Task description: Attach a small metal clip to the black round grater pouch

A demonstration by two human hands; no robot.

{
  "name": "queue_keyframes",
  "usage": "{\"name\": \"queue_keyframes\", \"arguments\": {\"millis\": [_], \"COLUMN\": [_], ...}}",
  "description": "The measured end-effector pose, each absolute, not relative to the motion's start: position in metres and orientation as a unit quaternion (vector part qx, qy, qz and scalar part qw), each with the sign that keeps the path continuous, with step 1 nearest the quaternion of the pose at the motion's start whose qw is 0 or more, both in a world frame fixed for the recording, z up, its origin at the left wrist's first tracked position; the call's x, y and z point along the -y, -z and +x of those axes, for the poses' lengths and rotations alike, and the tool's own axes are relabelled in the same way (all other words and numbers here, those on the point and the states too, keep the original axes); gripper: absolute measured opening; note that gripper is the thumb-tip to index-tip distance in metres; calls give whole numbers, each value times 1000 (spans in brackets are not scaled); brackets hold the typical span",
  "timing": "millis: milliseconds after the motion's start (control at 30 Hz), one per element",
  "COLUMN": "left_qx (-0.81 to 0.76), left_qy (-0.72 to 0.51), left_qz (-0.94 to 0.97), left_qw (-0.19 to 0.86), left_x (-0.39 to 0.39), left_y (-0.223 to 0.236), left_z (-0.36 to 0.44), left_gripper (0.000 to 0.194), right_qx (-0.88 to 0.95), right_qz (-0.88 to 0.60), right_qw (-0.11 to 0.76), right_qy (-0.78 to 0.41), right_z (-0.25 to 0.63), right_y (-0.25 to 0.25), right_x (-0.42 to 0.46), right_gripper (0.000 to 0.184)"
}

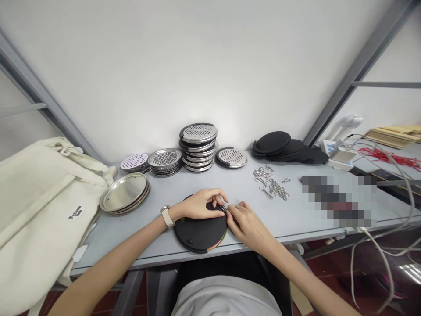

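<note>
A round black disc [200, 235] lies flat at the table's front edge, with a coloured strip along its lower right rim. My left hand [201, 204] rests across the upper part of the disc, its thumb and fingers curled around a small metal snap clip [223, 208] at the disc's right rim. From the other side, my right hand [245, 221] pinches the same clip between thumb and forefinger. The fingertips partly hide the clip, and how it joins the disc cannot be made out.
Behind the disc stand a tall stack of round metal graters [199, 151], more graters [165, 160] and plain metal discs [125, 193]. Black discs [274, 142] and loose snap clips [269, 184] lie to the right. A cream bag [49, 197] covers the left end; cables [384, 259] hang at right.
</note>
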State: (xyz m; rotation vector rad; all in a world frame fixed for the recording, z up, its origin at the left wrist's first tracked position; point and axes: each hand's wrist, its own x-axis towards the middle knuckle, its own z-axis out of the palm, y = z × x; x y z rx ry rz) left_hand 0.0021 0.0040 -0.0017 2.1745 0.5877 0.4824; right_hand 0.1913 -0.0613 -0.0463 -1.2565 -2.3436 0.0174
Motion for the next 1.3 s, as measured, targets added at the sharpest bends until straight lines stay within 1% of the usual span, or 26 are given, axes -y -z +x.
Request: {"name": "queue_keyframes", "arguments": {"millis": [433,667,933,1300], "left_qx": [-232,-235,-236,-237], "left_qy": [-190,-189,-187,-196], "left_qz": [855,851,859,867], "left_qw": [424,431,415,392], "left_x": [-5,-4,-4,-3], "left_y": [3,2,2,1], "left_z": [2,2,2,3], "left_gripper": [35,35,34,34], "right_qx": [852,844,850,860], "right_qz": [-461,-456,-458,-451], "right_qw": [247,279,261,238], "right_qy": [-14,-38,-28,-11], "right_z": [192,192,193,193], "right_y": [46,43,45,46], "right_x": [62,63,61,61], "right_gripper": [24,16,22,23]}}
